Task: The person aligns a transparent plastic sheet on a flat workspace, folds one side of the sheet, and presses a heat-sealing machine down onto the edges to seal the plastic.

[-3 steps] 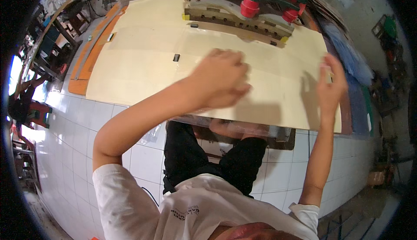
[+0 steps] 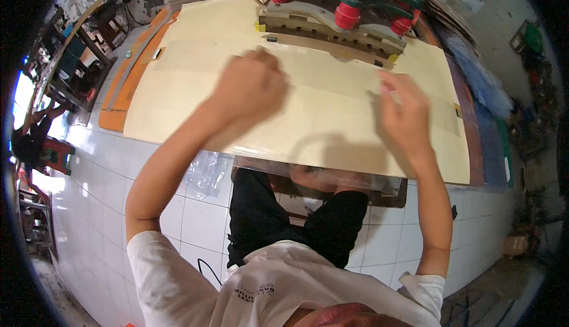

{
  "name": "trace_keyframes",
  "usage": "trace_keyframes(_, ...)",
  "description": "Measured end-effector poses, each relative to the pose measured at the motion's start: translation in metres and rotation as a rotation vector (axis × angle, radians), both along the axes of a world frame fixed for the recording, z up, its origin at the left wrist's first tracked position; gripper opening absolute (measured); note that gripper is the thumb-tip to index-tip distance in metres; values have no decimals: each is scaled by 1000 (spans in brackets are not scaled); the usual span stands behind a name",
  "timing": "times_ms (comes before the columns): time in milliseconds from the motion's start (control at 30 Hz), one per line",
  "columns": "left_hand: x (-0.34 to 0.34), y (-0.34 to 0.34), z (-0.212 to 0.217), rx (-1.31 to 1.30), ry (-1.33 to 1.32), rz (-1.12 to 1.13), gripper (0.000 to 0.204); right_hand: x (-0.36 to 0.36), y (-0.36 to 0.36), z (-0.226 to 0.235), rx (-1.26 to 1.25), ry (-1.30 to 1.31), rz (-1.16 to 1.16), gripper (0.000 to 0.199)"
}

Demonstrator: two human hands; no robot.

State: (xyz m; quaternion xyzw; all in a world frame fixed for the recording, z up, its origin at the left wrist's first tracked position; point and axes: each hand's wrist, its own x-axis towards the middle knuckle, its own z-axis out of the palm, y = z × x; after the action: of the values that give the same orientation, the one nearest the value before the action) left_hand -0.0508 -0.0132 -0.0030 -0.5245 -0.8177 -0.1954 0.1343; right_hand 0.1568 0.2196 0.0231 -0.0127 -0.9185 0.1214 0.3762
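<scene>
A large cream sheet [image 2: 332,131] covers most of the table. My left hand [image 2: 252,84] is over its left middle, fingers curled but smeared by motion; what they hold, if anything, does not show. Further right, my right hand [image 2: 406,111] is above the sheet with fingers bent toward the thumb. A small pinkish spot shows between its fingertips, too blurred to name. Small dark pieces sit on the sheet: one [image 2: 458,111] at the right edge, another [image 2: 156,54] at the left edge and one [image 2: 271,39] near the press bar.
A green press frame with red knobs [image 2: 347,15] stands at the back, its long slotted bar [image 2: 332,34] over the sheet. A metal ruler [image 2: 133,63] lies on the orange wooden board at left. Clear plastic [image 2: 207,176] hangs off the front edge; bluish plastic [image 2: 480,78] is at right.
My left hand has moved left from the sheet's middle and covers a dark piece seen there before. My right hand has moved inward, leaving the dark piece at the right edge in plain sight.
</scene>
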Motion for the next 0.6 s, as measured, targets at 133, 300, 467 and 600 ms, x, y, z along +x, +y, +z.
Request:
trace_keyframes(133,-115,-84,-16,44,1,676,31,-63,-54,-4,-35,-289,246,25)
trace_keyframes(300,-186,-135,-38,-249,-6,783,47,-154,-77,-25,159,-561,170,32)
trace_keyframes(467,-157,-118,-1,-291,-97,764,52,-181,-76,-25,147,-701,55,43)
trace_keyframes(600,-181,-141,-12,-177,-199,794,62,-185,-84,-23,49,-723,58,50)
